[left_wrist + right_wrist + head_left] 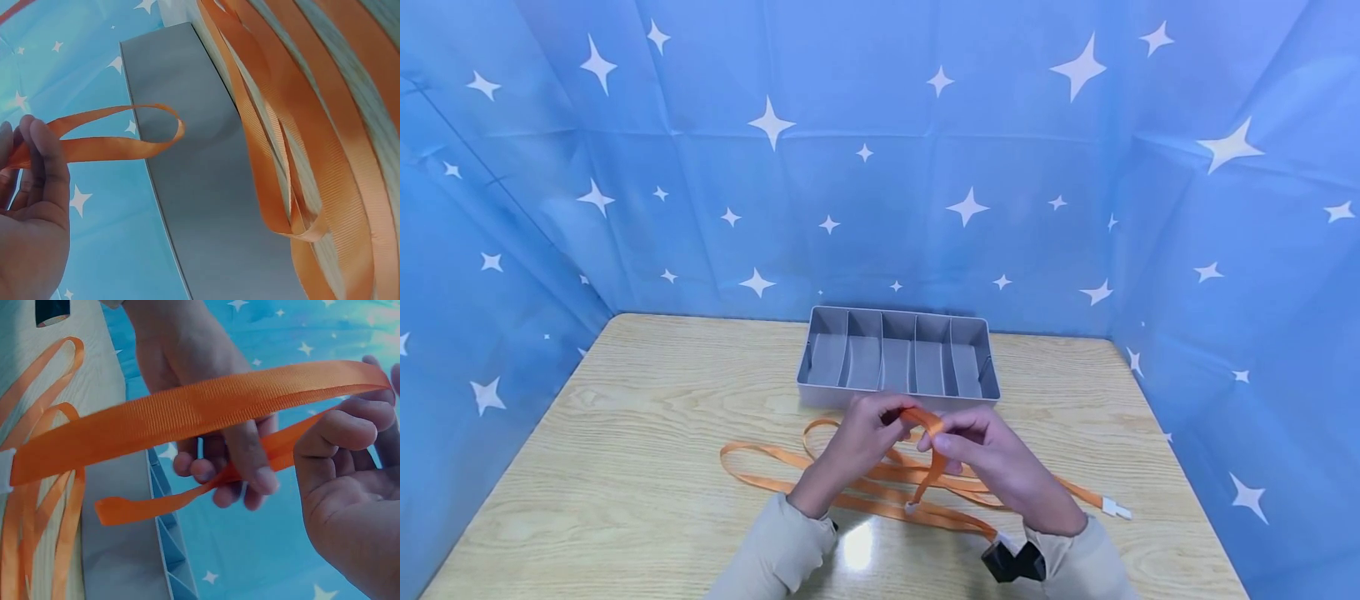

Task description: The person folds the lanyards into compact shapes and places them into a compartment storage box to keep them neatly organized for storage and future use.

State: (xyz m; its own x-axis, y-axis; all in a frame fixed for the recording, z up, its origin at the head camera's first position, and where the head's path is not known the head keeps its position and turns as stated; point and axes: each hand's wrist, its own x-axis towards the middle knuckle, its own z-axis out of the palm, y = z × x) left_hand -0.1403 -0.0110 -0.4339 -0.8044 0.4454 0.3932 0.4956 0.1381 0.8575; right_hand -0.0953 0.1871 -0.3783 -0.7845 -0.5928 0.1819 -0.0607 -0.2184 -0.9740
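Observation:
Both hands hold an orange lanyard (937,467) above the table, in front of the grey tray. My left hand (868,433) pinches the strap between thumb and fingers; in the left wrist view a loop of strap (112,149) sticks out from its fingertips. Curled fingers of my right hand (992,454) grip the folded strap close by. The right wrist view shows the strap (187,409) stretched across the left hand (187,350) to the right hand (350,469). A white clip (912,507) hangs at its lower end.
More orange lanyards (767,452) lie in loose loops on the wooden table (647,467), one ending in a white clip (1116,507) at the right. Behind the hands stands a grey tray (898,402) with several compartments. A blue star-patterned curtain (865,217) encloses the table's back and sides.

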